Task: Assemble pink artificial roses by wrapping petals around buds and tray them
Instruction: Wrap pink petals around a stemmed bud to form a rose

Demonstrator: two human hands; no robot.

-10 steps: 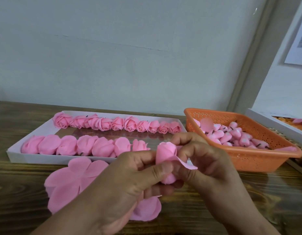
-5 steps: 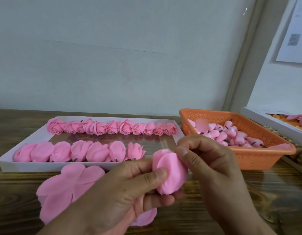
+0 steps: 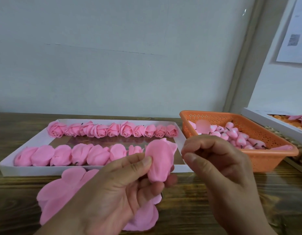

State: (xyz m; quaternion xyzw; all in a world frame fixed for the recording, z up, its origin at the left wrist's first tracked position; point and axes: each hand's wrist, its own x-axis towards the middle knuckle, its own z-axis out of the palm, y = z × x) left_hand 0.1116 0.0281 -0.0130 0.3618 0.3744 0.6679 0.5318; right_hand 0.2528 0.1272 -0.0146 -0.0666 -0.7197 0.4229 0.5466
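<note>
My left hand (image 3: 116, 189) pinches a pink rose (image 3: 159, 160) between thumb and fingers, petals wrapped round its bud, held just in front of the white tray (image 3: 36, 138). My right hand (image 3: 221, 168) hovers a little to the right of the rose, fingers curled, holding nothing and not touching it. The tray holds a back row of finished roses (image 3: 113, 130) and a front row of wrapped roses (image 3: 70, 155). A stack of flat pink petal sheets (image 3: 62, 194) lies on the table under my left hand.
An orange perforated basket (image 3: 265, 156) with several pink buds (image 3: 231, 134) stands to the right of the tray. A second white tray (image 3: 272, 123) sits at the far right edge. The wooden table (image 3: 189, 209) runs up to a pale wall.
My right hand has let go of the rose and drawn off to the right. The last petal now lies smooth around the bud, and the left hand holds the rose alone.
</note>
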